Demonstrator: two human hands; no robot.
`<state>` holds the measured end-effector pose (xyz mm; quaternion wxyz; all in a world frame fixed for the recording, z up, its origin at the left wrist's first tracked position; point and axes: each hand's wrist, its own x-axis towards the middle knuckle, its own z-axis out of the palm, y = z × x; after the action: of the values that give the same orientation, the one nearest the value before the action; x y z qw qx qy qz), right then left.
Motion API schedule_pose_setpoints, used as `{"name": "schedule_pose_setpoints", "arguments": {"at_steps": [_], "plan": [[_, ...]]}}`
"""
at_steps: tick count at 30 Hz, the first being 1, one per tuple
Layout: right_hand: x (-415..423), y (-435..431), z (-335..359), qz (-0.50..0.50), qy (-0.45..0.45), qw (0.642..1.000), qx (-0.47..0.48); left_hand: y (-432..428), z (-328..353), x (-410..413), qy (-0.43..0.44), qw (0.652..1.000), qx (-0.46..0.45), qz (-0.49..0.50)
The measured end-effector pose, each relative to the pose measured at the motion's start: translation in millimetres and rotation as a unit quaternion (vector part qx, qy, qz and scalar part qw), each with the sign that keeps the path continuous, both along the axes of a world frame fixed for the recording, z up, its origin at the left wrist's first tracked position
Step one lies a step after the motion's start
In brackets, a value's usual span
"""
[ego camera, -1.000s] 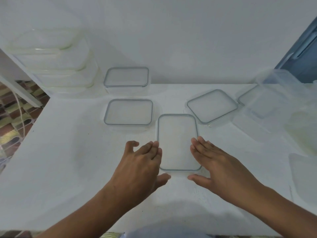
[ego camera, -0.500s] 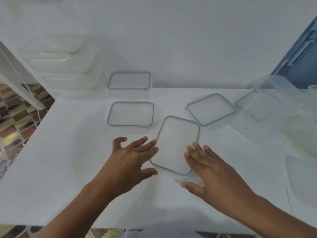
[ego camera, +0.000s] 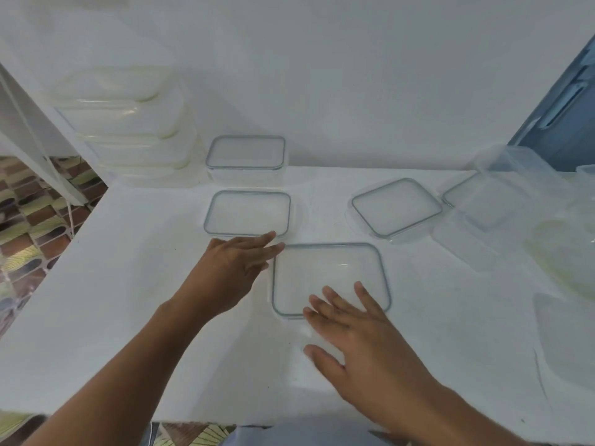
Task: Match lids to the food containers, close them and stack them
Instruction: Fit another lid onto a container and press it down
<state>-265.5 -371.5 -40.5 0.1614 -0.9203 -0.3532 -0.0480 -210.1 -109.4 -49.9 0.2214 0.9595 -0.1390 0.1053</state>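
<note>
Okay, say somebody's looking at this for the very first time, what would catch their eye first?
The two hands at the middle of the white table: the right hand lies flat over the near edge of a clear grey-rimmed lid, and the left hand stretches straight fingers to its far left corner. Next comes the stack of closed containers at the back left, against the wall.

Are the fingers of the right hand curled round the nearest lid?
No, the right hand lies flat, with straight fingers on the near edge of the lid.
</note>
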Motion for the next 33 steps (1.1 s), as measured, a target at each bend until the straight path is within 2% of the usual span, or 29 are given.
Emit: {"name": "schedule_pose_setpoints", "arguments": {"at_steps": [2,4,5,9,11,14,16,18,26,33], "plan": [[10,-10,14,-0.063,0.039,0.988,0.133,-8,6,-12,0.055,0.985,-0.109,0.123],[25,-25,32,-0.168,0.082,0.947,0.261,-17,12,-20,0.091,0.947,-0.194,0.239],[35,-33,38,-0.219,0.106,0.926,0.289,-21,12,-23,0.111,0.934,-0.213,0.265],[72,-51,28,-0.349,0.205,0.881,0.244,-38,8,-26,0.194,0.907,-0.237,0.288],[81,-47,14,-0.362,0.244,0.874,0.213,-47,7,-25,0.218,0.901,-0.231,0.295],[84,-35,-1,-0.371,0.295,0.862,0.179,-61,3,-23,0.262,0.872,-0.283,0.302],[84,-31,-9,-0.386,0.339,0.832,0.208,-69,0,-23,0.271,0.856,-0.310,0.312],[83,-32,-16,-0.389,0.363,0.816,0.227,-74,0,-25,0.252,0.858,-0.305,0.327],[85,-33,-24,-0.372,0.341,0.838,0.208,-78,-1,-24,0.208,0.853,-0.333,0.343],[81,-33,-21,-0.370,0.335,0.833,0.237,-80,-1,-24,0.196,0.852,-0.342,0.346]]}}
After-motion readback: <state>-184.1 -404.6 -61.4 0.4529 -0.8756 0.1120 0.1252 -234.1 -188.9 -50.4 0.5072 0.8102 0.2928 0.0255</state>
